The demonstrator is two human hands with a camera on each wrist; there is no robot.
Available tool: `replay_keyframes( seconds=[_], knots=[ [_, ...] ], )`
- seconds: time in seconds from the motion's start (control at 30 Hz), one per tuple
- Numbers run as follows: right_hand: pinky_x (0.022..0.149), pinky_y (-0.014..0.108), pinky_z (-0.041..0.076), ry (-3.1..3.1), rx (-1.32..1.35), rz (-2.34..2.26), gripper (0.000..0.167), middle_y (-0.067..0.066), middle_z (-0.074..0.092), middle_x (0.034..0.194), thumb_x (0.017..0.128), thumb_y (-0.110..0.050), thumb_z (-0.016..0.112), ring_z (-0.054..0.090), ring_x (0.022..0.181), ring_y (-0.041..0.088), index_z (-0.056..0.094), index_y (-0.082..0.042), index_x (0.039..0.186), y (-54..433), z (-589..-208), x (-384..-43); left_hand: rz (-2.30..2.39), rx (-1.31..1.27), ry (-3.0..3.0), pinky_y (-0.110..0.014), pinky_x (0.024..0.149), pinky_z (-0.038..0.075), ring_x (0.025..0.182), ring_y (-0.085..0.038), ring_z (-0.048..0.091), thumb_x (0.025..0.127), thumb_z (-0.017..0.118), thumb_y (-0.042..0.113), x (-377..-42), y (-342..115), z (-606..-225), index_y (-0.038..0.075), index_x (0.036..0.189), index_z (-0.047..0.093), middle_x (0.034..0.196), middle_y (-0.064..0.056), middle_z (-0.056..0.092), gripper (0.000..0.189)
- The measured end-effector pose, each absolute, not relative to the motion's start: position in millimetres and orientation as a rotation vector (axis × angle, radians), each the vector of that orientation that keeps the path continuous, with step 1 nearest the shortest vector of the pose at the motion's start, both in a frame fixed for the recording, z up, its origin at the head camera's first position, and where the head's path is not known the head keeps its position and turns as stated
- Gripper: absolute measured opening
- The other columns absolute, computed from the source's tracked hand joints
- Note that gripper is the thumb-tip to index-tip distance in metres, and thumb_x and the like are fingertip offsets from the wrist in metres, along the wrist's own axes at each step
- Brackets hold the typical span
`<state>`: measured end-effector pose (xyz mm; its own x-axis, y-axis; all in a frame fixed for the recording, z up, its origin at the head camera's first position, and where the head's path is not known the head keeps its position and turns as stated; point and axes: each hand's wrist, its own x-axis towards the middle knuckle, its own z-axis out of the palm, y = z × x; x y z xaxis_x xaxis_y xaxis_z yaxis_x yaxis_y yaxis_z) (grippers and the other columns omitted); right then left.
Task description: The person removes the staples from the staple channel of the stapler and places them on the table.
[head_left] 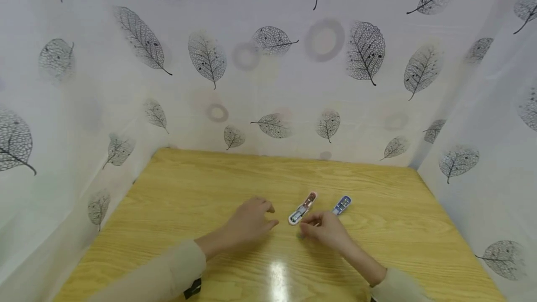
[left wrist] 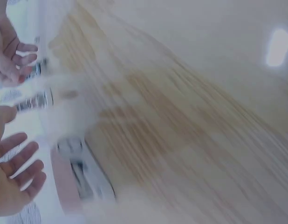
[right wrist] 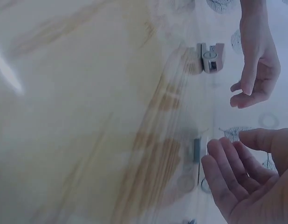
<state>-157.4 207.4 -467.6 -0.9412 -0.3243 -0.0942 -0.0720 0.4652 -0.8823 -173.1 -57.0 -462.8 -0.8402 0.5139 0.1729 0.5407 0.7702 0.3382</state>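
On the left, a sleeved left hand [head_left: 249, 220] over the wood-grain worktop [head_left: 201, 181], grip spread, thumb apart from loosely bent fingers. In the left wrist view, a pink-and-white rounded device with metal parts [left wrist: 72, 175] lies near that hand. Then a slim white-and-reddish rounded device with a metal middle [head_left: 299, 213] — right of the worktop's centre, slanting toward the far edge. Right beside it, the right hand [head_left: 329, 232], fingers gently bent, thumb apart in its wrist view. Behind that hand — toward the far-right corner — a blue-and-white rounded device [head_left: 341, 204], partly hidden.
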Motion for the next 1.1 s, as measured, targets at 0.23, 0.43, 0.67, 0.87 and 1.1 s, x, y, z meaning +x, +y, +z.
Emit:
replay_keyframes(
  seconds=[0.23, 0.43, 0.67, 0.87, 1.1],
  knots=[
    [0.069, 0.019, 0.057, 2.698, -0.597, -1.324, 0.018, 0.004, 0.080, 0.096, 0.098, -0.022, 0.075, 0.070, 0.079, 0.006, 0.077, -0.006, 0.106, 169.4, -466.5, -160.1, -0.575, -0.947, -2.844, -0.042, 0.100, 0.058, 0.118, -0.025, 0.067, 0.098, 0.075, 0.038, -175.3, -105.2, -457.9, 0.009, 0.116, 0.074, 0.121, -0.004, 0.075, 0.035],
    [0.079, 0.024, 0.061, 2.714, -0.841, -1.232, 0.023, 0.007, 0.080, 0.105, 0.098, -0.019, 0.074, 0.076, 0.094, 0.020, 0.075, -0.003, 0.113, 136.7, -465.8, -166.2, -0.544, -0.969, -2.834, -0.044, 0.102, 0.057, 0.117, -0.025, 0.068, 0.098, 0.073, 0.046, -177.1, -139.6, -466.2, 0.009, 0.118, 0.073, 0.120, -0.004, 0.074, 0.043],
    [0.091, 0.036, 0.061, 2.795, -1.023, -0.911, 0.032, 0.003, 0.077, 0.120, 0.099, -0.029, 0.075, 0.072, 0.107, 0.021, 0.072, -0.012, 0.126, 109.5, -466.4, -172.9, -0.515, -0.923, -2.849, -0.043, 0.098, 0.058, 0.112, -0.020, 0.067, 0.096, 0.071, 0.056, -169.2, -168.5, -476.5, 0.012, 0.118, 0.073, 0.117, 0.000, 0.073, 0.049],
    [0.094, 0.031, 0.058, 2.814, -1.102, -0.694, 0.044, 0.002, 0.074, 0.126, 0.095, -0.033, 0.079, 0.070, 0.112, 0.018, 0.067, -0.015, 0.134, 92.8, -472.8, -177.5, -0.486, -0.919, -2.835, -0.042, 0.095, 0.059, 0.108, -0.018, 0.066, 0.097, 0.071, 0.052, -165.8, -176.8, -484.4, 0.012, 0.116, 0.073, 0.116, 0.000, 0.073, 0.044],
    [0.090, 0.024, 0.056, 2.800, -1.131, -0.588, 0.041, -0.001, 0.074, 0.123, 0.095, -0.035, 0.079, 0.069, 0.108, 0.012, 0.069, -0.018, 0.131, 80.9, -479.7, -182.3, -0.484, -0.952, -2.829, -0.042, 0.094, 0.059, 0.109, -0.017, 0.065, 0.095, 0.075, 0.049, -168.0, -178.7, -495.3, 0.017, 0.114, 0.072, 0.117, 0.002, 0.070, 0.037]
  ],
)
